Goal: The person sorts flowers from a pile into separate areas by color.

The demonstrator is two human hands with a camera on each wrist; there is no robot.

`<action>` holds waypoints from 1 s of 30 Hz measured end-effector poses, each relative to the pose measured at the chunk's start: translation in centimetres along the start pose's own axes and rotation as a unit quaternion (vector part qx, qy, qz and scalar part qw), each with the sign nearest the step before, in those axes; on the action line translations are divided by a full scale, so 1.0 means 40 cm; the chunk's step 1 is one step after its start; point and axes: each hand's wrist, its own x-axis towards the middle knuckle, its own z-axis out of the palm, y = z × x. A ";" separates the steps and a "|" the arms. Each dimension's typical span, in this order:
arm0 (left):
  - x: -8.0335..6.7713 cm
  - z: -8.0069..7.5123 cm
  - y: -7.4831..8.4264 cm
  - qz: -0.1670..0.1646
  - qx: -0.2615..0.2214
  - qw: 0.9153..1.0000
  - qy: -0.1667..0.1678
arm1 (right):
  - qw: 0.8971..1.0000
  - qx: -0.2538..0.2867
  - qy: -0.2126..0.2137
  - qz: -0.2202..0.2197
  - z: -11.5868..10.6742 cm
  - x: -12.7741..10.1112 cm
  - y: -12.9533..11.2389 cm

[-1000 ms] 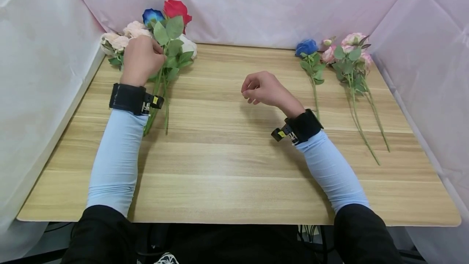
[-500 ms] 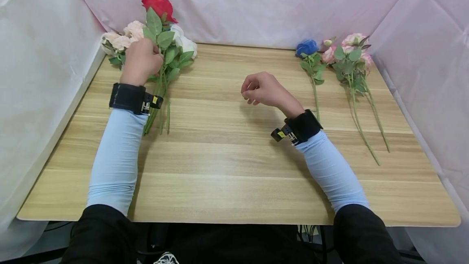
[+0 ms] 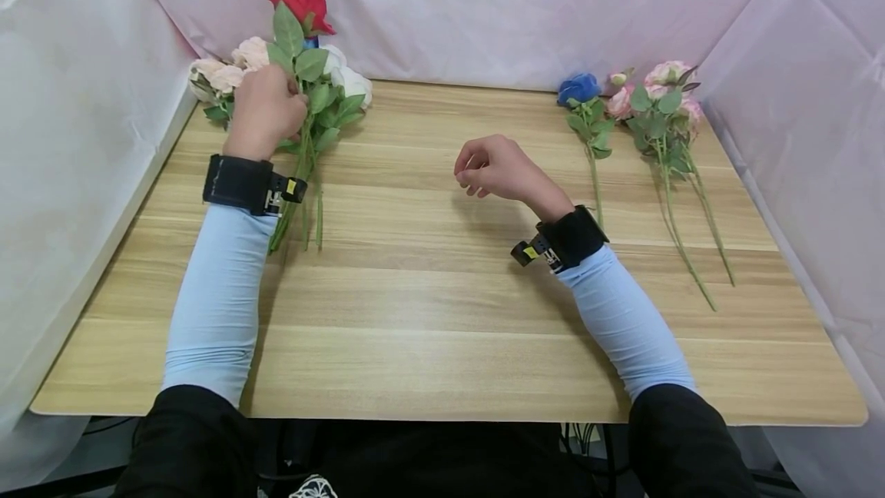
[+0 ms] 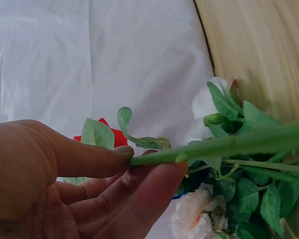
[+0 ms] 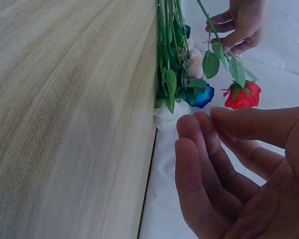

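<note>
My left hand (image 3: 263, 110) pinches a red rose (image 3: 300, 2) by its green stem (image 4: 229, 144) between thumb and fingertips. The rose is raised over a bunch at the far left of the table. That bunch has cream flowers (image 3: 224, 77), a white flower (image 3: 351, 79) and a blue rose (image 5: 201, 97), which is mostly hidden behind leaves in the head view. Over the middle of the table, my right hand (image 3: 505, 169) hovers with loosely bent fingers and nothing in them. Its wrist view shows the fingertips near the thumb.
At the right of the wooden table (image 3: 415, 329) lie another blue rose (image 3: 579, 88) and pink flowers (image 3: 667, 79) on long stems. White cloth (image 3: 470, 14) stands along the back and both sides.
The red rose has shifted left, then slightly upward, in my left hand. It now covers most of the blue rose, and more of the white flower shows. My right hand stays still.
</note>
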 end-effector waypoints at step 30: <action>-0.061 0.032 0.124 0.071 -0.028 0.997 -0.023 | 1.000 -0.007 0.006 -0.005 -0.001 -0.003 0.006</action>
